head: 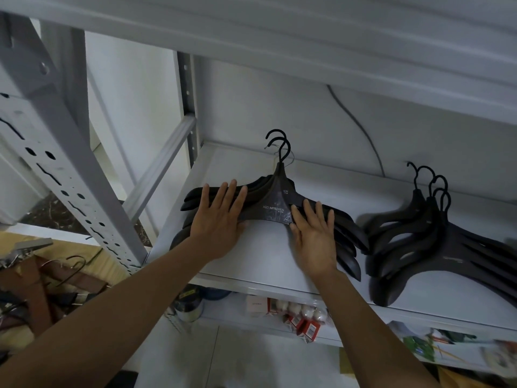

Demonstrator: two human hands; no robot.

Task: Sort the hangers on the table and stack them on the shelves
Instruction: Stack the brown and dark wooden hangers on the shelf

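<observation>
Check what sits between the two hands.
Head view: the labelled middle of the hanger stack lies between the left hand and right hand, with bare shelf just in front of it.

Hidden, clipped
Partly under left hand (pixel 219 219) and right hand (pixel 316 236): left hanger stack (pixel 275 204); cut by right edge: right hanger stack (pixel 458 247).

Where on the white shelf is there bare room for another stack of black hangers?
Bare: the white flat shelf front, between the left hand and right hand, in front of the left stack of black plastic hangers; also the back strip by the wall between the hooks. Crowded: the right stack of black hangers nearly meets the left.
</observation>
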